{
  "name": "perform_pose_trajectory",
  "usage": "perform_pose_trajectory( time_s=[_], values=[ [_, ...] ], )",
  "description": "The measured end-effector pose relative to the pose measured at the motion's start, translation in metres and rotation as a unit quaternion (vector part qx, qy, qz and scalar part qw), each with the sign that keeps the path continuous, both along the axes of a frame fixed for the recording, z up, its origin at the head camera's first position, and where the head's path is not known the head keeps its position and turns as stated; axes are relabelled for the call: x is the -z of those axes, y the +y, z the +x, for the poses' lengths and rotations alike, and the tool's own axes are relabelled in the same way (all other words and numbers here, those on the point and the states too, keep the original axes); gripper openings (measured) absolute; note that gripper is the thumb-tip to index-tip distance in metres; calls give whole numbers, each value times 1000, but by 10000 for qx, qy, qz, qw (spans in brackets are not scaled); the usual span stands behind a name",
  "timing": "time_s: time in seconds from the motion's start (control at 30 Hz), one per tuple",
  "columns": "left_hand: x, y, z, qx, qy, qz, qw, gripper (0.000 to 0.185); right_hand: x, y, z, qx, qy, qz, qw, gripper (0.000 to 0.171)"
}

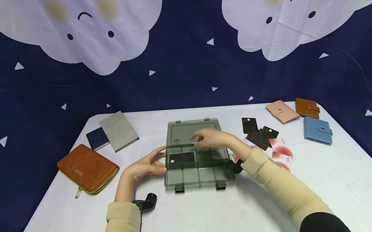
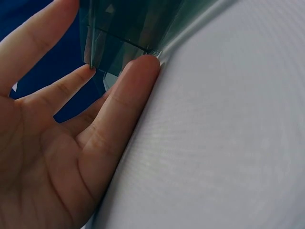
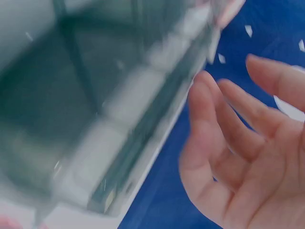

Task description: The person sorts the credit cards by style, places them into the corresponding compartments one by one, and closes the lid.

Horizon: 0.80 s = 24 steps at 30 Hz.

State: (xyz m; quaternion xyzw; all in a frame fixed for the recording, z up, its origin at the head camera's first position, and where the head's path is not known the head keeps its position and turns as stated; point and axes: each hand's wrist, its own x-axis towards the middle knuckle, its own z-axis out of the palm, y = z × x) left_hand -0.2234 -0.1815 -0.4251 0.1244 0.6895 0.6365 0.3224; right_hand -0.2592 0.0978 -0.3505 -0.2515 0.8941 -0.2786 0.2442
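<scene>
Right wrist view: blurred box (image 3: 95, 124) beside right hand (image 3: 248, 157), contents unreadable.

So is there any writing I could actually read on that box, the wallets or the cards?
None can be read.
Brown quilted wallet: small pale mark, too small.
Box lid: label strip, too small.
Black cards: small marks, unreadable.
Red and white cards: print blurred.

Glossy translucent plastic box (image 1: 196, 160), matt tablecloth (image 1: 218, 219)
</scene>
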Motion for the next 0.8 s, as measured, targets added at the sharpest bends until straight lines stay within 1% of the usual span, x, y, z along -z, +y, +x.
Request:
perform_pose_trajectory(
  time_s=[0.1,0.2,0.4,0.53,0.6,0.67,0.73,0.8],
  values=[
    [0,-1,1,11,39,16,10000,92,-3,22,-11,527,245,-294,9979,41],
    [0,-1,2,-13,35,12,10000,92,2,46,-23,992,483,-379,9932,39],
    [1,0,2,-4,25,41,10000,91,19,86,-40,1838,858,-148,9791,34],
    [1,0,3,-11,17,94,10000,91,27,108,-47,2311,1172,248,9655,32],
    [0,0,3,-3,23,111,9999,91,28,115,-48,2610,1130,646,9565,36],
    [0,0,3,-1,24,119,9999,91,27,120,-48,2958,876,1116,9447,48],
    [-1,0,3,-4,25,112,9999,91,26,123,-46,3353,529,1612,9267,64],
    [-1,1,3,-10,21,100,9999,91,26,125,-45,3656,187,1997,9089,79]
  ],
)
